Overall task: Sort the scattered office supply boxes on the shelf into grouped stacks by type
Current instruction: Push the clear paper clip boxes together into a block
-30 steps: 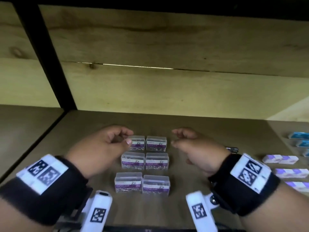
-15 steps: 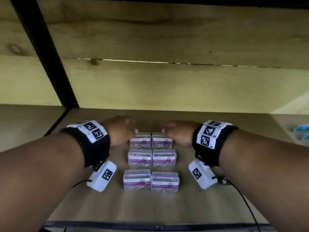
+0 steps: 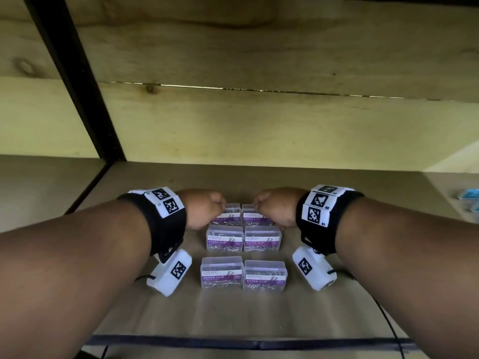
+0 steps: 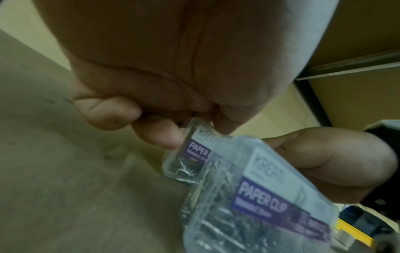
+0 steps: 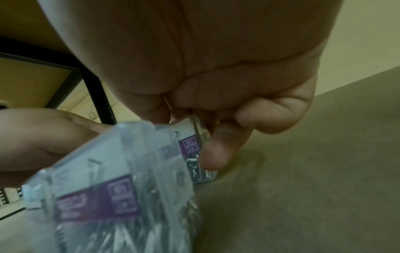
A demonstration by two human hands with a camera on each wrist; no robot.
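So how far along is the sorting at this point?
Done: six paper clip boxes sit grouped in three rows of two on the shelf. In hand: the left hand and right hand each have a grip on one box of the back row. Left: blue boxes at the right edge are still apart; nothing is stacked.

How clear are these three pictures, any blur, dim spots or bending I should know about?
Head view: dim and yellowish, shelf planks bowed by the wide lens, paper clip boxes readable. Left wrist view: left hand fills the top, soft; the near box label smeared. Right wrist view: right hand looms large, the nearest box heavily blurred.
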